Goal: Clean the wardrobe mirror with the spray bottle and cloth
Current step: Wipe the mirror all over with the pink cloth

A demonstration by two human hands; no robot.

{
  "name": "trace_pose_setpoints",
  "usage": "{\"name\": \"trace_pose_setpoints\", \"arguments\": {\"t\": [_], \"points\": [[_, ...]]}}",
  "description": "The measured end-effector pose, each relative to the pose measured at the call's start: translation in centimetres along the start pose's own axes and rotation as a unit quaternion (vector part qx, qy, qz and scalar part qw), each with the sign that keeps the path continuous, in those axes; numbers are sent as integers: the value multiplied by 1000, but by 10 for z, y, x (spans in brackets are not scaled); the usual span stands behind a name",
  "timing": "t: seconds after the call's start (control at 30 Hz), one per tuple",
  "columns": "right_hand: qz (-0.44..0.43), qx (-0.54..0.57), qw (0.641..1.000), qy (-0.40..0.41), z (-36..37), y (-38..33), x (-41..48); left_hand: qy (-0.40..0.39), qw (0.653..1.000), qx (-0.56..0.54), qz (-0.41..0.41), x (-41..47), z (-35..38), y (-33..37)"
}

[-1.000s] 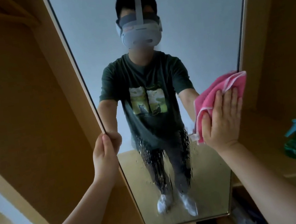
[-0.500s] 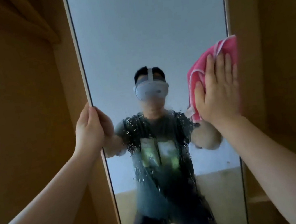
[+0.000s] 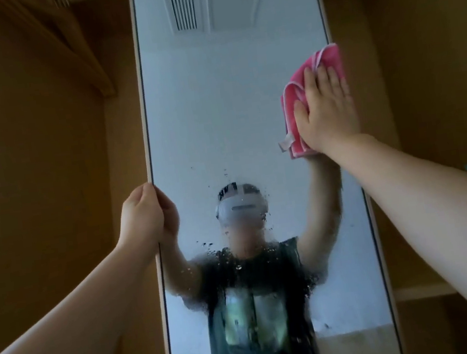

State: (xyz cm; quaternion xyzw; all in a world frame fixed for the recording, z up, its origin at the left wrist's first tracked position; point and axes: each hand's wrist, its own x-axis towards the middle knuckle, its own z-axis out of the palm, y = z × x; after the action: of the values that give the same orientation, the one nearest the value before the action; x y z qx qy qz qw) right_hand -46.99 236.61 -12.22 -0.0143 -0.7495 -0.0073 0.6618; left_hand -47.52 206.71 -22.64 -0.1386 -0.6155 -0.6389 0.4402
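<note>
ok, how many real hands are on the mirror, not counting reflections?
2. The left hand grips the left edge of the mirror at mid-height. The right hand presses the cloth flat on the glass, high by the right edge. Neither is hidden.

1. The left arm is reaching forward and up from the lower left, forearm bare
2. The left hand (image 3: 142,215) is gripping the left edge of the mirror (image 3: 231,102), fingers curling round it
3. The right arm is stretching up from the lower right
4. The right hand (image 3: 325,108) is pressing flat on the cloth (image 3: 293,91), fingers straight and together
</note>
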Motion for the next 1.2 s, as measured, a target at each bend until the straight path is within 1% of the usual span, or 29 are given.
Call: {"name": "trace_pose_setpoints", "arguments": {"t": [0.13, 0.27, 0.37, 0.43, 0.6, 0.83, 1.03, 1.2], "points": [[-11, -1, 1000, -2, 1, 2, 0, 29, 999, -3, 37, -1, -1, -7], [-11, -9, 1000, -3, 3, 3, 0, 18, 998, 34, 45, 8, -7, -19], [-21, -11, 1000, -11, 1, 5, -8, 40, 996, 30, 68, 9, -3, -27], [-36, -7, 999, -9, 2, 6, -19, 53, 996, 21, 71, 10, 0, -32], [-57, 1, 998, 0, 8, 8, -57, 63, 997, -7, 48, 15, 2, -38], [-60, 8, 998, -9, 12, 9, -113, 54, 995, 16, 88, 6, 0, -29], [-64, 6, 998, -13, 15, 9, -154, 49, 995, 18, 81, 2, -2, -27], [-71, 6, 997, -20, 18, 11, -166, 33, 998, 18, 40, -3, -5, -21]]}}
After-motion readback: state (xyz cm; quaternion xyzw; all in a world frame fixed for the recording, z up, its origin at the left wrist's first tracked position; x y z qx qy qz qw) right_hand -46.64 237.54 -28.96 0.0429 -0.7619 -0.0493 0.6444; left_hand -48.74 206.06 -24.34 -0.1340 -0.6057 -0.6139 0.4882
